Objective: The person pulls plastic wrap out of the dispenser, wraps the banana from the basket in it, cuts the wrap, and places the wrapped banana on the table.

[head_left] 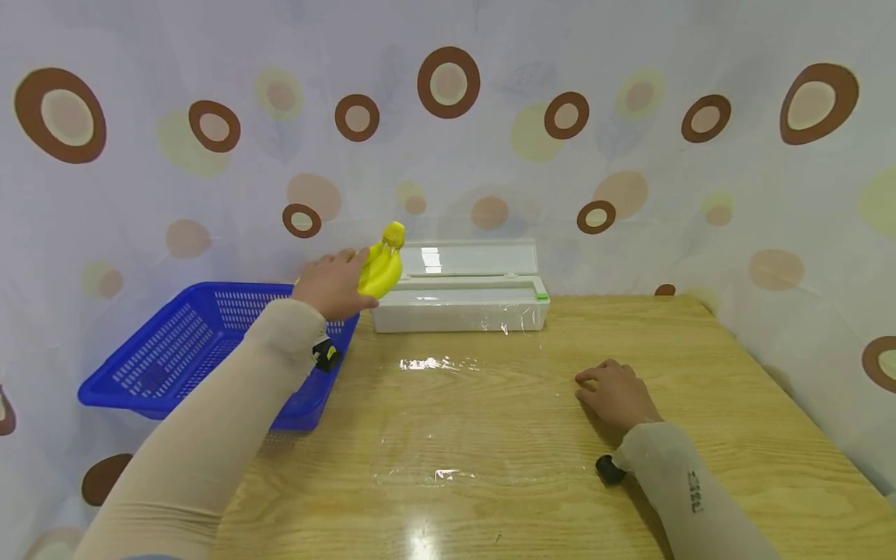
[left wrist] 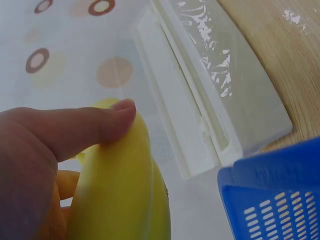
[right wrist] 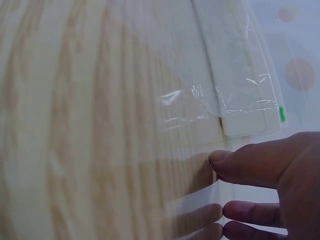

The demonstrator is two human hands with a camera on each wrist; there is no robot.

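My left hand grips a bunch of yellow bananas, raised over the basket's right end with its stem end pointing up. In the left wrist view the thumb presses along one banana, and the other fingers are mostly hidden behind it. A sheet of clear cling film runs from the white cling film dispenser down onto the wooden table. To the right of this film, my right hand is low at the tabletop, fingers loosely bent and nothing in them. Its fingertips are right at the wood.
A blue plastic basket with slotted walls stands at the table's left, under my left forearm. The dispenser's lid is raised against the patterned curtain at the back. A green slider sits at the dispenser's right end.
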